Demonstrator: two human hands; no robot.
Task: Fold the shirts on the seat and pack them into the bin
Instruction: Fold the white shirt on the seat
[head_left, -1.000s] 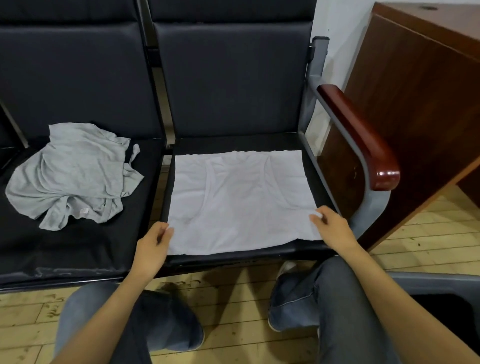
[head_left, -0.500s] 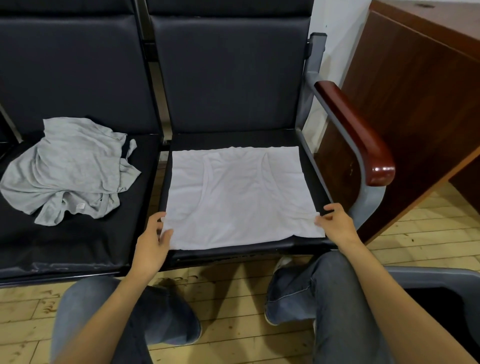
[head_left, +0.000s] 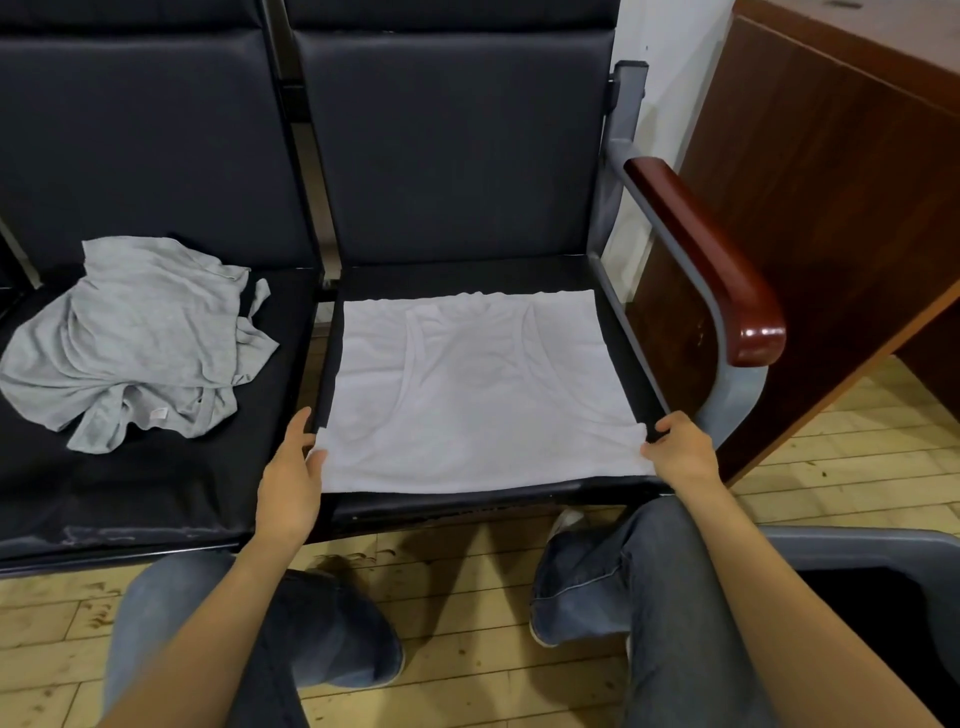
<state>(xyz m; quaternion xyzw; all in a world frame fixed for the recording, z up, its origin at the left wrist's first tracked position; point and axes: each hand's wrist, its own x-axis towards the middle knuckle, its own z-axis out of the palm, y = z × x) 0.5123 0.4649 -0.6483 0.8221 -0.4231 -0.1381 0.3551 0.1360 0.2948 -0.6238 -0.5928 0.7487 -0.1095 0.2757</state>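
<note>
A white shirt (head_left: 478, 395) lies flat in a rough square on the right black seat (head_left: 467, 275), its armhole seams showing through the top layer. My left hand (head_left: 291, 478) pinches the shirt's near left corner. At the near right corner, my right hand (head_left: 680, 452) pinches the fabric, which puckers there. A crumpled grey shirt (head_left: 140, 332) lies on the left seat (head_left: 130, 493). The dark grey bin (head_left: 852, 551) shows at the lower right, partly hidden by my right arm.
A chair armrest with a red-brown wooden top (head_left: 711, 254) rises right of the white shirt. A brown wooden cabinet (head_left: 831, 208) stands behind it. My knees in jeans are over the pale wooden floor (head_left: 467, 597) in front of the seats.
Both hands slid up the shirt's side edges and closed on its near corners; the fabric now puckers at the right corner. The grey shirt has not moved.
</note>
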